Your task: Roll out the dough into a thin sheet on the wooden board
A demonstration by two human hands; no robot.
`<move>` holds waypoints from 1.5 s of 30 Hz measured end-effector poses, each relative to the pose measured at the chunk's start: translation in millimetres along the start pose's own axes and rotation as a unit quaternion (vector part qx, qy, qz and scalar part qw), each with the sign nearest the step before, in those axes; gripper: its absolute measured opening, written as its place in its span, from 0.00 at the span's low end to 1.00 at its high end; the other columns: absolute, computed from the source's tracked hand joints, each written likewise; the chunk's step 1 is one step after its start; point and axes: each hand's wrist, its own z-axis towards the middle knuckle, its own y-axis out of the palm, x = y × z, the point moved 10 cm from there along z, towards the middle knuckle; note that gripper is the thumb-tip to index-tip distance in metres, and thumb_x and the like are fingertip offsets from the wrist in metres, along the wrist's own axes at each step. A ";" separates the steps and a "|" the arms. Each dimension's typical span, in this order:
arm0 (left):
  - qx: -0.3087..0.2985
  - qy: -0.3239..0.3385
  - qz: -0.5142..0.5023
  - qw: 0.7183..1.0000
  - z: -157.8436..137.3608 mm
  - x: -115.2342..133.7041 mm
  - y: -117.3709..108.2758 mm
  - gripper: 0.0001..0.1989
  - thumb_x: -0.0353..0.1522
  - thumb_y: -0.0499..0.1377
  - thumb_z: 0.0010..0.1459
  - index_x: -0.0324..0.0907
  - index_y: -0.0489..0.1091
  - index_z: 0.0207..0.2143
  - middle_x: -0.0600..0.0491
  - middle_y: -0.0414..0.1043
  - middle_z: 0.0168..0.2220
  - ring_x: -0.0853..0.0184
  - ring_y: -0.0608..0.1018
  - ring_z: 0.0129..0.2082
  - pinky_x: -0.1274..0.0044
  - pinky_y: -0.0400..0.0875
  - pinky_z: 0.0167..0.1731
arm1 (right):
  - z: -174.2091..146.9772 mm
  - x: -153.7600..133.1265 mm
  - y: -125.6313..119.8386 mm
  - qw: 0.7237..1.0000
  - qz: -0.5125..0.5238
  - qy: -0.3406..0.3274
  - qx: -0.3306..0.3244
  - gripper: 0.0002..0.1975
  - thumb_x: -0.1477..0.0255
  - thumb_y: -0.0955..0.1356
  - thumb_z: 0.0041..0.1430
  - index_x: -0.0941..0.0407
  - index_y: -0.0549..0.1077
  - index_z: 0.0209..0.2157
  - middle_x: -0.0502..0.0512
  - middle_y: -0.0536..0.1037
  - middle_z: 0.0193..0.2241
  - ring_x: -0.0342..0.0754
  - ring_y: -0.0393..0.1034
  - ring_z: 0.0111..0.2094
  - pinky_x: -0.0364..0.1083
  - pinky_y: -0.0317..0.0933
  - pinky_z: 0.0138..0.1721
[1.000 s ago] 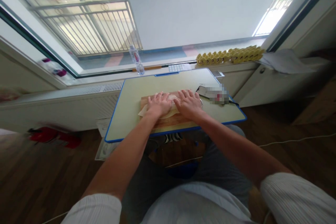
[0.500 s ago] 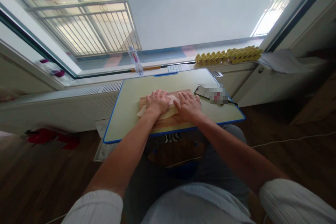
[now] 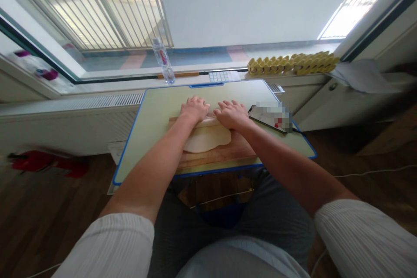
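Observation:
A flat sheet of pale dough (image 3: 208, 139) lies on a wooden cutting board (image 3: 224, 152), its near edge rounded and uneven. Along its far side runs a thick pale roll; whether a rolling pin is inside or under it I cannot tell. My left hand (image 3: 194, 109) presses palm-down on the left end of this roll, fingers slightly bent and apart. On the right end rests my right hand (image 3: 233, 114), its fingers stretched forward and spread. What lies under both palms is hidden.
The board sits on a small blue-edged table (image 3: 156, 108). A phone (image 3: 269, 118) lies right of my right hand. On the windowsill stand a clear bottle (image 3: 163, 61) and a yellow egg-carton-like strip (image 3: 293, 63). A red fire extinguisher (image 3: 48, 163) lies at floor level, left.
Both hands have pushed forward to the board's far side. More of the dough now shows flat in front of me. The view has tilted down slightly.

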 end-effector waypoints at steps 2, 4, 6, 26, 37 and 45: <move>0.008 -0.001 -0.006 1.000 -4.9 0.8 -0.6 0.27 0.46 0.46 0.69 0.44 0.71 0.62 0.42 0.68 0.65 0.52 0.69 0.65 0.60 0.64 0.64 | -6.7 -1.6 -0.5 1.000 -0.011 -0.006 0.011 0.27 0.56 0.56 0.72 0.50 0.72 0.62 0.59 0.71 0.66 0.65 0.61 0.64 0.68 0.55 0.62; 0.017 0.001 -0.012 1.000 -12.8 2.8 -2.0 0.27 0.46 0.46 0.70 0.45 0.71 0.61 0.42 0.69 0.65 0.53 0.69 0.64 0.61 0.64 0.64 | -17.3 -3.6 -2.8 0.999 -0.026 -0.007 0.029 0.25 0.58 0.56 0.73 0.50 0.73 0.61 0.59 0.73 0.64 0.64 0.63 0.63 0.66 0.57 0.61; 0.024 0.005 -0.017 1.000 -22.7 5.3 -4.0 0.26 0.46 0.45 0.71 0.46 0.71 0.60 0.43 0.69 0.64 0.54 0.70 0.64 0.61 0.63 0.64 | -30.3 -6.6 -7.0 0.998 -0.041 -0.008 0.050 0.24 0.60 0.55 0.74 0.50 0.74 0.58 0.60 0.75 0.61 0.64 0.64 0.61 0.64 0.58 0.59; 0.149 -0.007 0.032 0.988 -108.6 8.0 -12.1 0.27 0.48 0.43 0.73 0.50 0.71 0.62 0.46 0.70 0.66 0.51 0.67 0.66 0.49 0.50 0.68 | -79.2 -13.4 -13.2 0.993 -0.020 0.009 0.114 0.32 0.55 0.52 0.76 0.58 0.66 0.67 0.64 0.69 0.67 0.62 0.59 0.66 0.61 0.52 0.64; 0.011 -0.025 -0.013 1.000 -19.3 -8.7 -3.1 0.29 0.50 0.43 0.70 0.51 0.67 0.65 0.45 0.61 0.71 0.49 0.63 0.69 0.47 0.54 0.67 | 11.2 1.1 1.0 1.000 0.022 0.004 0.006 0.29 0.54 0.55 0.72 0.51 0.70 0.65 0.61 0.69 0.67 0.65 0.60 0.66 0.68 0.54 0.64; -0.002 -0.031 -0.004 1.000 7.0 -16.0 0.3 0.28 0.49 0.44 0.70 0.50 0.70 0.62 0.44 0.65 0.68 0.51 0.67 0.66 0.53 0.59 0.65 | 34.7 4.8 5.9 0.999 0.034 0.008 -0.029 0.31 0.53 0.54 0.72 0.51 0.71 0.64 0.63 0.69 0.67 0.66 0.61 0.65 0.69 0.54 0.63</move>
